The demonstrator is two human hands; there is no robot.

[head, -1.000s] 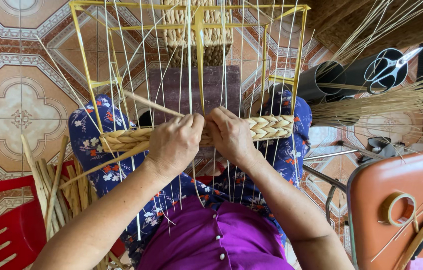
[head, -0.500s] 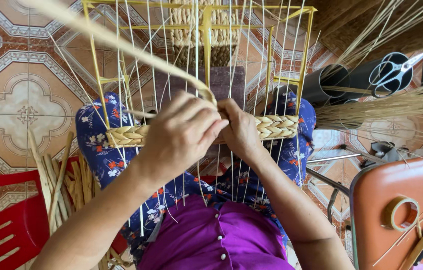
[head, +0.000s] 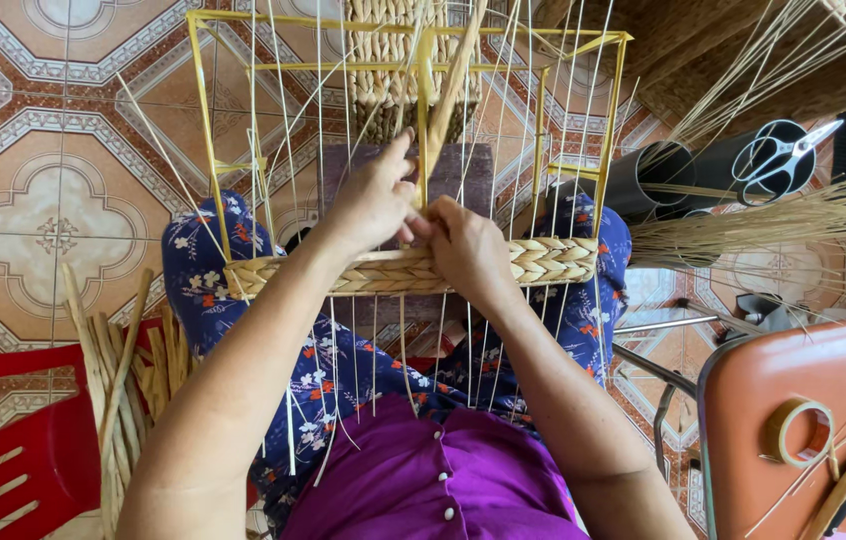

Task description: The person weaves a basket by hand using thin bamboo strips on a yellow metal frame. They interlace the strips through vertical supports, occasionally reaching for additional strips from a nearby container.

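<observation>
A yellow wire basket frame (head: 205,150) rests on my lap, strung with thin upright reeds. A braided band of pale straw (head: 543,260) runs across its near side. My left hand (head: 373,200) pinches a flat straw strand (head: 453,80) that stands up through the frame's middle. My right hand (head: 468,250) presses on the braid just beside it, fingers curled on the weave. The two hands touch at the fingertips.
A bundle of flat straw strips (head: 118,370) leans on a red plastic chair (head: 13,440) at the left. At the right, scissors (head: 778,150) lie on dark tubes, loose reeds (head: 793,215) fan out, and an orange stool (head: 803,420) holds a tape roll (head: 801,432). Patterned tile floor lies beneath.
My left hand has swung the straw strand from the upper left to upright in the frame's middle, and lifted above the braid. My right hand stays on the braid.
</observation>
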